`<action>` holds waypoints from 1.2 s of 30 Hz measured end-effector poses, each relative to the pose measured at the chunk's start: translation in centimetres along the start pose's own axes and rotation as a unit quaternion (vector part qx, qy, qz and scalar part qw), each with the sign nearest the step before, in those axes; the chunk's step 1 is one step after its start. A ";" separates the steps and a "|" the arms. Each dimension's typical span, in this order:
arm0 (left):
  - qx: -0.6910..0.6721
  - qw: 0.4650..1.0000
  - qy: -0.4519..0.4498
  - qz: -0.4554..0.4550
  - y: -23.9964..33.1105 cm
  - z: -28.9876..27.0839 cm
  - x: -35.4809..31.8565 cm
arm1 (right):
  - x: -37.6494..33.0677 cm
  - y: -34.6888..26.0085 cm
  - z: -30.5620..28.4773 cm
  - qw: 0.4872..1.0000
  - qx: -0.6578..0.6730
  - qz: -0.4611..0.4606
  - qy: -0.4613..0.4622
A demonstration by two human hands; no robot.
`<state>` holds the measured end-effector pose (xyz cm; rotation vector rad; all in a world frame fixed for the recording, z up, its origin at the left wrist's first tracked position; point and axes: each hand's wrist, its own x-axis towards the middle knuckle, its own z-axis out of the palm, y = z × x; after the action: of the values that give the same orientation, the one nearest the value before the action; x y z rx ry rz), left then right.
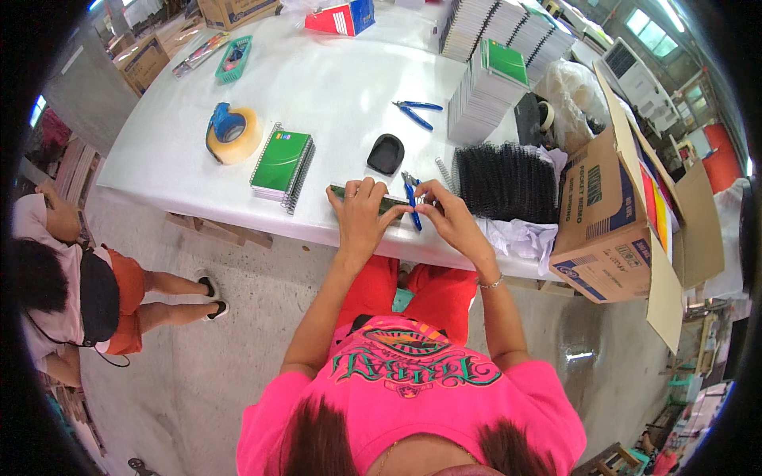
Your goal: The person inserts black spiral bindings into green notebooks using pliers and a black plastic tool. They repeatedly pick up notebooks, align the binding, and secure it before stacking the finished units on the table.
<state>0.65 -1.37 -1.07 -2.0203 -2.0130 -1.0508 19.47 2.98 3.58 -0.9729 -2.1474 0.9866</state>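
My left hand (pixel 361 214) holds a small notebook (pixel 369 195) on its edge at the front of the table, fingers along the far side and thumb near its right end. My right hand (pixel 446 213) is pinched close to that end; what lies between its fingertips is too small to make out. Blue-handled cutting pliers (pixel 410 189) are between my hands, touching or very near the right fingertips. Just beyond is a black rounded dish-like object (pixel 386 155). To the left lies a small stack of green-covered spiral notebooks (pixel 282 163).
Tape rolls (pixel 236 136), a teal basket (pixel 234 59) and a second blue pliers (pixel 417 113) lie farther back. On the right are black spiral coils (pixel 508 186), a tall notebook stack (pixel 488 91) and an open cardboard box (pixel 607 206). Another person (pixel 87 278) is at left.
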 end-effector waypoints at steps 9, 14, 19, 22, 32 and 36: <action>-0.038 0.999 -0.017 -0.006 0.0 0.0 -0.1 | 0.7 0.4 1.2 0.983 -0.156 -0.075 0.053; -0.032 0.999 -0.018 -0.004 0.2 0.0 0.1 | 0.1 -0.3 1.8 0.970 -0.196 -0.065 0.126; -0.051 0.999 -0.014 -0.001 -0.1 -0.3 0.0 | -0.4 -0.7 1.4 0.984 -0.168 0.007 0.059; -0.054 0.998 -0.016 0.001 -0.1 -0.3 -0.2 | -0.7 -0.5 1.6 0.986 -0.162 0.007 0.049; -0.099 0.995 -0.021 -0.009 -0.2 -0.5 0.1 | -0.7 0.5 2.7 0.981 -0.137 -0.046 0.127; -0.105 0.994 -0.020 -0.007 -0.5 -0.3 0.1 | -0.6 0.9 3.6 0.988 -0.006 -0.033 0.148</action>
<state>0.08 -1.37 -0.92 -2.1457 -2.0140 -1.2856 17.47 1.54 0.71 -0.9810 -1.9265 0.7461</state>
